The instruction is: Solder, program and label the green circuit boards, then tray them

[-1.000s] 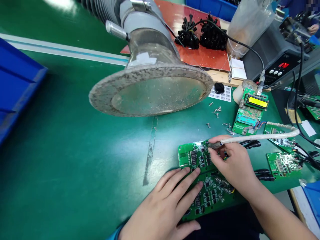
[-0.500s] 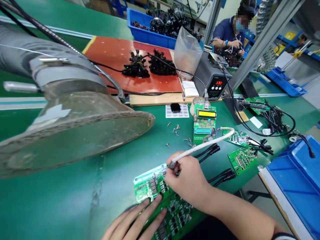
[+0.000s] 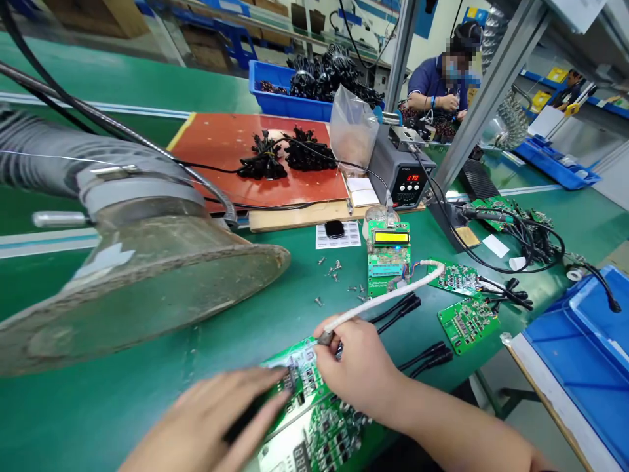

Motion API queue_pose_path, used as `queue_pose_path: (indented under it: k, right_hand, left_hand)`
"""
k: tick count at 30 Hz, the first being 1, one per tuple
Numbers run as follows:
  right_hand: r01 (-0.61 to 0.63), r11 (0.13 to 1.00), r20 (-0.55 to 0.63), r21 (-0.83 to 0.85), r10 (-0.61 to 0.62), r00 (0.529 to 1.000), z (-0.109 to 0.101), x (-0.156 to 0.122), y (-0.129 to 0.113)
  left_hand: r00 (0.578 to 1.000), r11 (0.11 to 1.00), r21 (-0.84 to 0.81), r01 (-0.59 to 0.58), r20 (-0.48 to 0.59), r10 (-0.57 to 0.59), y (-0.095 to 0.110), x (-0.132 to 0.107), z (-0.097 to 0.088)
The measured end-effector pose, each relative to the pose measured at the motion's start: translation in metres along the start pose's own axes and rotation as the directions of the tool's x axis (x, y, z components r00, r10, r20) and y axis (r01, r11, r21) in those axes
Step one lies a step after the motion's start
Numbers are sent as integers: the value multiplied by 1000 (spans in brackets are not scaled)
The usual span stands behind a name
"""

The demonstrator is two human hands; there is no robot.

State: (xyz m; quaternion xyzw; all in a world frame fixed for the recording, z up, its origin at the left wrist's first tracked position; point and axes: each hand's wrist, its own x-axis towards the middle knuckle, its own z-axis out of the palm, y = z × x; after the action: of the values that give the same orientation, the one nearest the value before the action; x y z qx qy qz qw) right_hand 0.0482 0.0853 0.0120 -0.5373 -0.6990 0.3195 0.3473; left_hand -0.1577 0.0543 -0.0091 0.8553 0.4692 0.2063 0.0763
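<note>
My right hand (image 3: pixel 361 367) is closed around the grey plug end (image 3: pixel 325 337) of a white sleeved cable (image 3: pixel 383 301), at the right side of a green circuit board (image 3: pixel 299 373). The plug's tip is hidden by my fingers. My left hand (image 3: pixel 211 419) is open and smeared by motion, its fingertips at the digit display on that board; whether they touch it I cannot tell. A second circuit board (image 3: pixel 329 436) lies nearer to me, with black components and its own digit display. The cable leads back to a green programmer board (image 3: pixel 388 259) with a lit yellow screen.
A clear fume hood (image 3: pixel 162 275) fills the left side. Loose screws (image 3: pixel 337 265) lie near the programmer board. A soldering station (image 3: pixel 403 174) reads 370. More circuit boards (image 3: pixel 469 321), black connector leads (image 3: pixel 427 357) and a blue bin (image 3: pixel 584 354) are at right. A co-worker (image 3: pixel 437 85) sits behind.
My left hand has lifted and shifted left, uncovering more of the nearer board. My right hand keeps its grip on the plug. The camera view has tilted up slightly.
</note>
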Motion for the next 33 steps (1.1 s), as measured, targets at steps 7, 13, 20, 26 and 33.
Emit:
queue_pose_path:
  k: [7,13,20,26,33]
  right_hand:
    - [14,1000,-30,-3,-14,999,2,0,-3]
    - [32,999,-58,5,-32,998,4,-2,-2]
    - [47,999,-46,-23,-48,998,4,-4,0]
    - [38,999,-41,-15,-38,998,5,-5,0]
    - [30,999,-3,-33,-30,1000,6,-5,0]
  left_hand:
    - [955,937,-269,222,253,-154,-18,67,-8]
    - [968,921,-301,247,118,-221,-15,63,3]
    - [995,921,-378,100,43,-91,-4,108,18]
    - [999,935,-353,-28,16,36,0,140,36]
    - [978,940,-285,-186,38,205,4,152,32]
